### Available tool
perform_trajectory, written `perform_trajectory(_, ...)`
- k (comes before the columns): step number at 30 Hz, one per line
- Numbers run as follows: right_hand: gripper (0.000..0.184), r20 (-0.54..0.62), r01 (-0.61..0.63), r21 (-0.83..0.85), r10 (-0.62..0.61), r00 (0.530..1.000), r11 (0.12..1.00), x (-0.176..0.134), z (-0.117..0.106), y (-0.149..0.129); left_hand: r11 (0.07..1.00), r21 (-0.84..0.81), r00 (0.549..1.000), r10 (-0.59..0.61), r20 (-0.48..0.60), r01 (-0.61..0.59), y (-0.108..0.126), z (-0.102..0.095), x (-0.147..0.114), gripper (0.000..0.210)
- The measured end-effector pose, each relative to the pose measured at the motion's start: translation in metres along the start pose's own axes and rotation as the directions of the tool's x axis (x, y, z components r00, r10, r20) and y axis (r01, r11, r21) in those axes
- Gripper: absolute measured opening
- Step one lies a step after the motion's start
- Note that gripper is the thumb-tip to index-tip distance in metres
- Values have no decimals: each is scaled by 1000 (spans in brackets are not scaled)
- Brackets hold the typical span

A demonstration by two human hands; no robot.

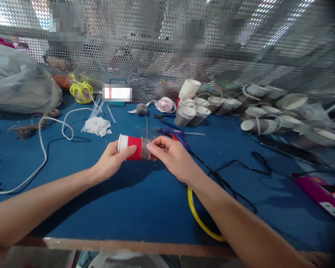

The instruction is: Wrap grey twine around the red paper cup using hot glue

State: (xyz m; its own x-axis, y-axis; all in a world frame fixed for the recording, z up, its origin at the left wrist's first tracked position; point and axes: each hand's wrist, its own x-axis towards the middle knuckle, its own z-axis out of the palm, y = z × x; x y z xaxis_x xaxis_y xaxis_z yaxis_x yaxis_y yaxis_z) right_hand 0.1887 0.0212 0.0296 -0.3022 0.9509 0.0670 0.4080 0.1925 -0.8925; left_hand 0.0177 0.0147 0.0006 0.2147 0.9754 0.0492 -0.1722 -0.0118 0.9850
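Note:
My left hand (111, 160) grips a red and white paper cup (132, 146), held on its side above the blue table (128, 208). Grey yarn (146, 149) is wound around the cup's right end. My right hand (171, 156) pinches that yarn against the cup with thumb and fingertips. A strand runs from the cup back to a grey yarn ball (141, 109) farther away on the table.
A blue glue gun (174, 133) with a black cord lies just behind my right hand. Several yarn-wrapped cups (257, 108) crowd the back right. A white cable (41, 149), yellow tube (201, 219), plastic bag (16, 82) and perforated metal screen (156, 44) surround the work area.

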Motion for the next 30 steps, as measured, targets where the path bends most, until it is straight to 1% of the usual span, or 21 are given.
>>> perform_trajectory(2, 22, 24, -18, 73, 16, 1000, 997, 1, -2, 2, 998, 48, 999, 25, 40, -27, 0, -3, 1, 27)
perform_trajectory(4, 21, 28, -12, 76, 10, 1000, 997, 1, -3, 2, 999, 37, 998, 12, 67, -15, 1, -5, 4, 25)
perform_trajectory(6, 19, 11, 26, -17, -26, 1000, 1000, -1, -2, -1, 997, -53, 996, -52, 75, 56, 5, -7, 8, 25)
perform_trajectory(7, 18, 7, 56, -83, -55, 998, 995, -2, -1, -3, 988, -108, 991, -103, 82, 112, 6, -7, 10, 26)
perform_trajectory(9, 16, 38, 118, -192, -113, 993, 974, -4, 0, -7, 963, -180, 978, -187, 96, 201, 9, -8, 13, 26)
perform_trajectory(11, 17, 71, 150, -245, -136, 988, 958, -5, -1, -10, 952, -200, 972, -218, 89, 232, 11, -8, 14, 24)
perform_trajectory(12, 18, 54, 148, -257, -138, 989, 955, -4, -3, -11, 955, -191, 973, -215, 79, 226, 11, -7, 14, 24)
perform_trajectory(15, 22, -101, 135, -285, -170, 980, 949, -2, -9, -12, 971, -138, 980, -186, 65, 193, 10, -6, 11, 25)
perform_trajectory(16, 22, -130, 150, -295, -195, 972, 944, -2, -10, -12, 975, -119, 981, -178, 74, 186, 9, -6, 10, 25)
perform_trajectory(17, 21, -126, 177, -305, -224, 966, 936, -1, -11, -11, 978, -104, 982, -171, 84, 179, 8, -6, 9, 25)
perform_trajectory(21, 21, 28, 325, -282, -331, 943, 903, 0, -5, -6, 987, -33, 984, -154, 90, 158, 6, -6, 7, 24)
perform_trajectory(24, 24, 81, 398, -252, -390, 917, 882, 0, 2, -2, 989, 21, 982, -149, 114, 147, 5, -4, 5, 23)
perform_trajectory(27, 29, 123, 405, -220, -387, 914, 887, -1, 6, 0, 989, 51, 982, -143, 121, 138, 4, -2, 4, 24)
perform_trajectory(30, 31, 150, 373, -147, -352, 924, 916, -1, 6, -2, 986, 95, 986, -144, 89, 135, 2, -2, 4, 25)
